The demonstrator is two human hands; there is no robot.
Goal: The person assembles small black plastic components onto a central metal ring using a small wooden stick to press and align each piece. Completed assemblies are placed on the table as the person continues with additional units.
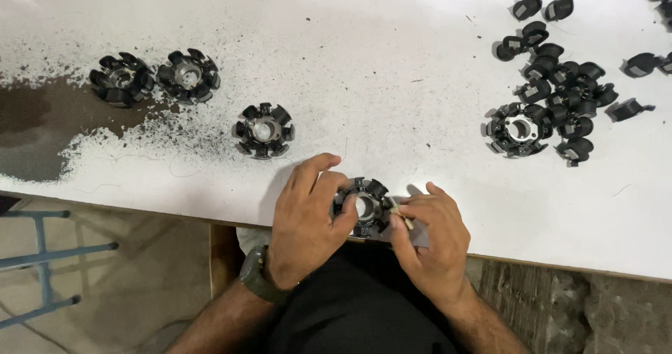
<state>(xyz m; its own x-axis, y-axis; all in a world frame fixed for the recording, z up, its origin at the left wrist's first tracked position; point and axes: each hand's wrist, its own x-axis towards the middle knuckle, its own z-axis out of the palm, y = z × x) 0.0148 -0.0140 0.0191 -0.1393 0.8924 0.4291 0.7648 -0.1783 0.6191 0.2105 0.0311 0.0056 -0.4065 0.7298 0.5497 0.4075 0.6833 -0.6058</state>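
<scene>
- Both hands are working at the near table edge: the left hand (304, 217) is gripping a black stator core (362, 208), fingers curled over its rim, thumb at its side.
- The right hand (430, 235) is pinching a small pale piece (404, 217) between thumb and fingertips, pressing it against the core's right side.
- The core is sitting on the table (392, 81) right at the front edge, between the two hands, its centre hole facing up.
- To do this well, I judge the left hand should be keeping the core flat and steady while the right is lining the small piece up squarely before pushing; so near the edge, a slip could be dropping it.
- Three similar cores (264, 130) are lying apart to the left, two of them (187, 76) by a worn, dark patch (42, 126) where the white surface is chipping away.
- A heap of loose black clips (563, 91) is lying to the right, around another core (519, 128).
- Below the table, a blue metal frame (42, 245) and a bare floor are showing.
</scene>
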